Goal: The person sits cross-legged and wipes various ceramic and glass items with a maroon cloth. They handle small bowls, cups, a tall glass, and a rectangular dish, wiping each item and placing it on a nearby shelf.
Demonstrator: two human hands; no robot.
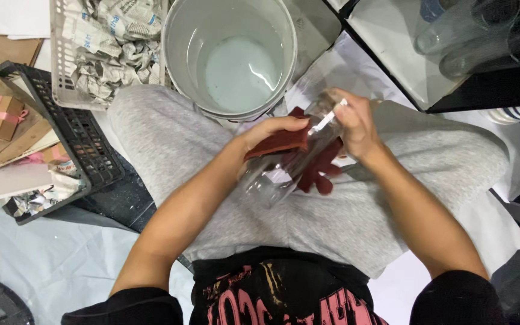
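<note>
item: clear glass [284, 162], my right hand [356, 123] clamped on its base; left hand [275, 129] pressing red cloth [308, 159] against it; wiping step; next, turn the glass.

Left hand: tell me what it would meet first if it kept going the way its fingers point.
The left hand, pressing a dark red cloth onto a clear glass tumbler, points toward the right hand. Probably it would meet that hand's fingers first, though depth is unclear.

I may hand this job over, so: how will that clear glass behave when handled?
The clear glass is probably fragile. Its round, smooth wall would likely roll on the lap and slip. The left hand presses a red cloth on it; the right hand grips one end.
</note>
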